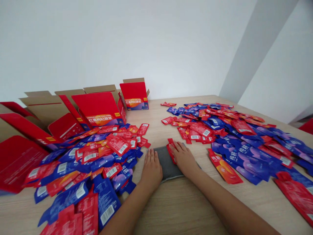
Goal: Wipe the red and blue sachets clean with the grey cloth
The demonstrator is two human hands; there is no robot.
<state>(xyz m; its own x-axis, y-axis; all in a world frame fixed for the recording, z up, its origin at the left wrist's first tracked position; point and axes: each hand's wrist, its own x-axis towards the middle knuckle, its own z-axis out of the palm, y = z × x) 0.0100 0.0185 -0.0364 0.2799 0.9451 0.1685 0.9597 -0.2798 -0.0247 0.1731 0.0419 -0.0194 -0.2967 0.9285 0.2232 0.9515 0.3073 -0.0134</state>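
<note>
A dark grey cloth pad (168, 168) lies on the table between my hands. My left hand (152, 167) rests palm down on the pad's left edge, fingers stretched out flat. On the pad's right side my right hand (184, 157) covers a red pouch (170, 150), its bent fingers over it and most of the pouch hidden beneath. A heap of red and blue pouches (119, 147) with white barcode labels spreads beside my left forearm. Another heap of blue and red pouches (234, 153) lies to the right, a red-orange pouch (223, 168) at its near edge.
Open red cardboard boxes (100, 109) stand along the left, flaps up. One more open red box (135, 95) is at the back, near the white wall (156, 45). A single red pouch (168, 104) lies toward the table's far edge. Wooden tabletop (171, 209) shows between my forearms.
</note>
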